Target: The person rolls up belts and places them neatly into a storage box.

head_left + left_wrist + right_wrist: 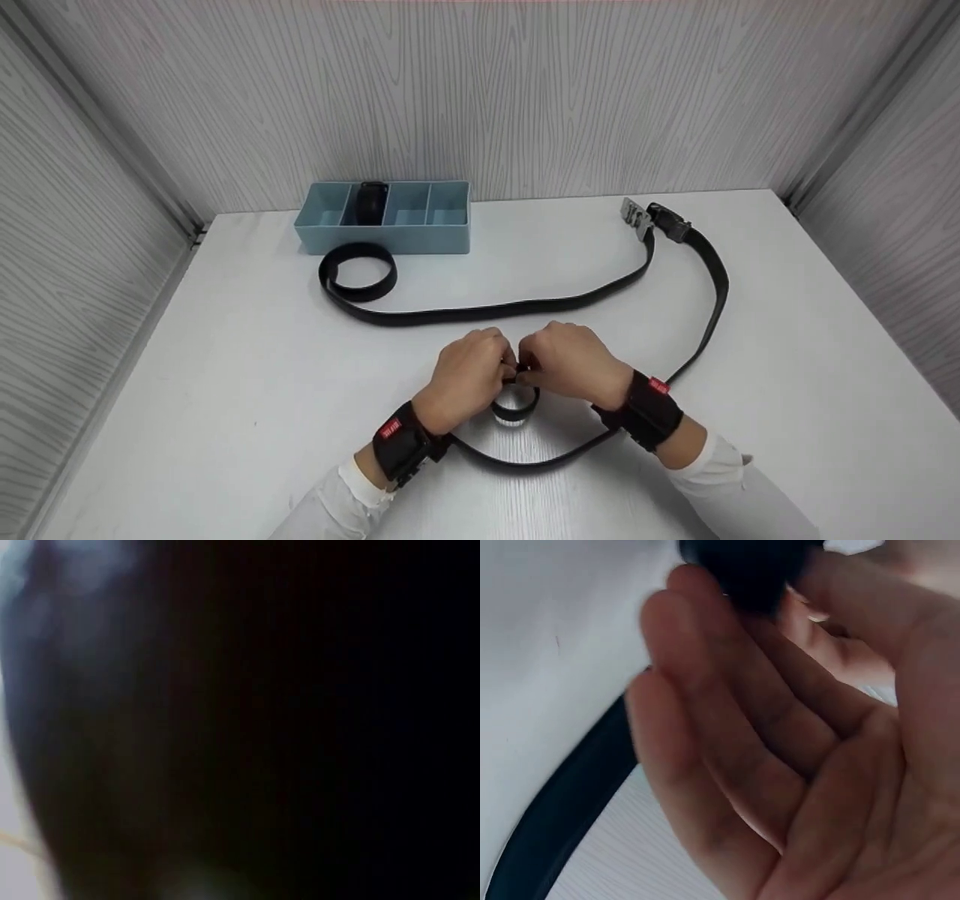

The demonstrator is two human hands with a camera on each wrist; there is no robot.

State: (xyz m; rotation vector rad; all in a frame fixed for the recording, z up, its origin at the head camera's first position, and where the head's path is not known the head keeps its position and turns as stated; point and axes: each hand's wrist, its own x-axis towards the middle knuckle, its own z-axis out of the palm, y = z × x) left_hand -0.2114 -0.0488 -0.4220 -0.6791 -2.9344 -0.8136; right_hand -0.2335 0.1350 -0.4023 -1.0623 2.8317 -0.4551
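Note:
Near the front of the table, my left hand point(469, 373) and right hand point(574, 364) meet fingertip to fingertip. Both pinch the end of a black belt point(517, 468), which curls into a small ring below the fingers. From there the strap sweeps under the right wrist and up to its dark buckle point(670, 223) at the back right. In the right wrist view, thumb and fingertips of the right hand point(780, 742) hold a dark piece of belt point(754, 574) at the top. A close dark surface blocks nearly all of the left wrist view.
A second black belt point(487, 310) lies behind the hands, its left end looped and its silver buckle point(637, 217) at the back right. Against the back wall stands a blue divided box point(390, 241) with a rolled black belt point(371, 204) in one compartment.

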